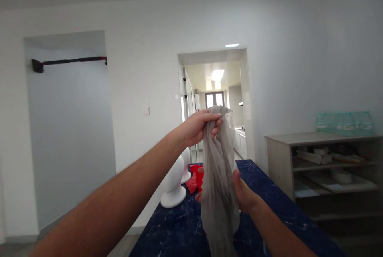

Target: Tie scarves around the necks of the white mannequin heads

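A long, thin grey scarf (220,193) hangs in loose folds over a dark blue marbled table. My left hand (206,125) pinches its gathered top between thumb and fingers. Lower down, my right hand (245,195) is around the scarf from the right side, thumb at the near edge. Its fingers pass behind the cloth and are mostly hidden, with fingertips showing past the left edge. Left of the scarf stand a white mannequin head (173,183) and another white head (186,165) behind it. Red cloth (194,179) lies beside them, partly covered by the scarf.
The blue table (269,213) stretches away in front of me towards a doorway (248,109). On the right stands a wooden shelf unit (299,139) with a pack of bottles (344,123) on top. A black pole (74,60) crosses the wall recess at left.
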`<state>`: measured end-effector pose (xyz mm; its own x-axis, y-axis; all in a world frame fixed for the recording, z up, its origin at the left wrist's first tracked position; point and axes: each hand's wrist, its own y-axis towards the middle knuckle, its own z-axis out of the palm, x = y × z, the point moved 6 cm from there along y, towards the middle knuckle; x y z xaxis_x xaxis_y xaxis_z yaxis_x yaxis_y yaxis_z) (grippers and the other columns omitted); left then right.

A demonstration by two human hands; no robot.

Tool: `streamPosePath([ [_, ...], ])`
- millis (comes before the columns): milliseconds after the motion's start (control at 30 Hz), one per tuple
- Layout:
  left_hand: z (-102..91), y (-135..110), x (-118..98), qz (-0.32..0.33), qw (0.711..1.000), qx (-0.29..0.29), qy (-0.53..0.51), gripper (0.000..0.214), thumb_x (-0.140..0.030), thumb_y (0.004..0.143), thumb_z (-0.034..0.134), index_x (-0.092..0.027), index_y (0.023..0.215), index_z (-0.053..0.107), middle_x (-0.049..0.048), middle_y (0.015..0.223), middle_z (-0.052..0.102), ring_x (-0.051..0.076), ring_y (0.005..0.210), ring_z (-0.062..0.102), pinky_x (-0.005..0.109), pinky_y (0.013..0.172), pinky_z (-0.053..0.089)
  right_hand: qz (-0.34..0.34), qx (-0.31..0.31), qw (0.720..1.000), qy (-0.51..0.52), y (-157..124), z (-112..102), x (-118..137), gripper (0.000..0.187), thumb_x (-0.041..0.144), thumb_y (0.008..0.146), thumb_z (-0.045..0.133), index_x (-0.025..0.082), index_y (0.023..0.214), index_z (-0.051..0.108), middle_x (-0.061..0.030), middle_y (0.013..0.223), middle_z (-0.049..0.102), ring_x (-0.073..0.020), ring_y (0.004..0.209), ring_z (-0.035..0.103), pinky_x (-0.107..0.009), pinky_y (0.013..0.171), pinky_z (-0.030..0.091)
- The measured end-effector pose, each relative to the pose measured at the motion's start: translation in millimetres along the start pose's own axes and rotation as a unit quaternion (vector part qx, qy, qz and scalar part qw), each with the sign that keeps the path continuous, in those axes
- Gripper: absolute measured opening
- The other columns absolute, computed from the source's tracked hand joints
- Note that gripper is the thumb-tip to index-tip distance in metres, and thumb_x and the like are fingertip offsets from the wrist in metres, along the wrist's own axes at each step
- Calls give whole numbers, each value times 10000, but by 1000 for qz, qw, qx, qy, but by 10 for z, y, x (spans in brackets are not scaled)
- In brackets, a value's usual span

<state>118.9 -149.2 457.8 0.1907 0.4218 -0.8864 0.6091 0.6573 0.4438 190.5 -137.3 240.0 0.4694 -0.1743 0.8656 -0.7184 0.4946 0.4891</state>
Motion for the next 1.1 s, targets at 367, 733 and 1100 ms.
streamPosePath([
  [367, -820, -13, 137, 51, 976, -169, -131, 128, -155, 954, 615, -147, 826, 606, -27, 693, 590, 50, 461, 499, 161, 438, 434, 160, 114, 979, 49, -798, -547, 65, 669, 396, 836, 847, 113, 1391, 603, 87, 492, 616, -96, 352, 532, -471, 856, 639],
  [733, -1321, 21, 1020, 6, 918, -239, -317, 326, -163, 1025, 551, -214, 709, 487, -86, 528, 422, 70, 399, 421, 205, 497, 506, -70, -129, 986, 84, -1225, -1585, 824, 138, 300, 929, 672, 219, 1032, 719, 169, 446, 275, -29, 300, 132, -210, 497, 519],
  [1100, -1738, 347, 2075, 13, 882, -304, -359, 264, -247, 1046, 491, -113, 891, 658, 99, 745, 714, 196, 723, 736, 289, 724, 614, -141, -295, 937, 123, -894, -2284, 456, 629, 203, 852, 633, 302, 1471, 584, 53, 797, 568, -104, 633, 528, -244, 776, 636],
])
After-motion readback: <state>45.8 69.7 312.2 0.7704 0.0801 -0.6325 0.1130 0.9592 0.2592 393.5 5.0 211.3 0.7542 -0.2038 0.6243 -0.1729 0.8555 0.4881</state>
